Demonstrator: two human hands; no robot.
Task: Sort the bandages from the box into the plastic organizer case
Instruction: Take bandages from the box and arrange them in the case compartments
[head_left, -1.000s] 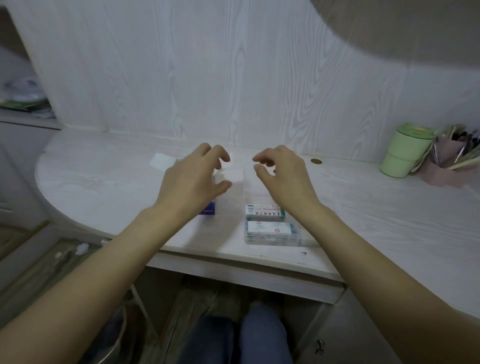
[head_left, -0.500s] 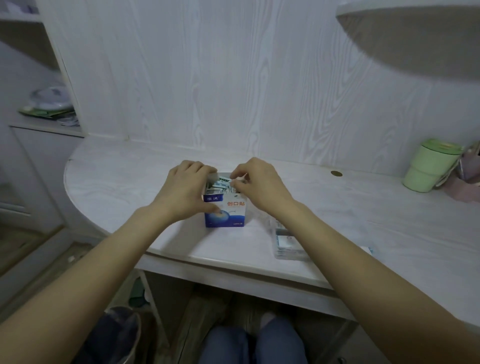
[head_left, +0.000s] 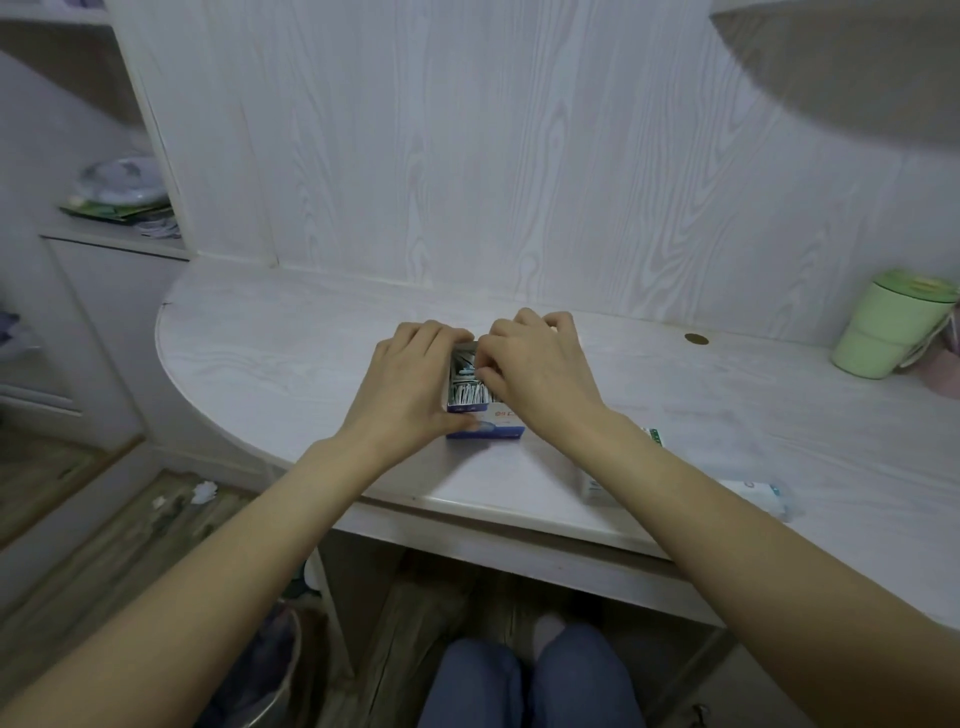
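— Where is the box sitting right now?

— The box (head_left: 484, 420) is standing on the table (head_left: 291, 358), near its front edge, top open toward me. I am seeing the bandages (head_left: 466, 383) packed upright inside it, white and teal wrappers crowded together.

— And my hands?

— My left hand (head_left: 410, 384) is wrapping the box's left side: the fingers are curling over the far rim and the thumb is pressing along the near face, so it is gripping the box. My right hand (head_left: 535, 371) is lying over the right half of the opening, fingers (head_left: 488, 358) bent down into the bandages. I cannot tell whether they are actually pinching one or only touching the tops.

— Is the organizer case anywhere in view?

— My right forearm is covering most of what is lying to the right of the box. A clear plastic edge with a white label (head_left: 595, 488) is peeking out below the arm near the table's front, and a small green-printed corner (head_left: 655, 435) is showing above it. I cannot say for sure which of them is the case.

— Anything else around?

— A green lidded cup (head_left: 891, 325) is standing far right against the wood-grain wall, and a small brass-coloured disc (head_left: 696, 339) is set in the tabletop well behind the box.
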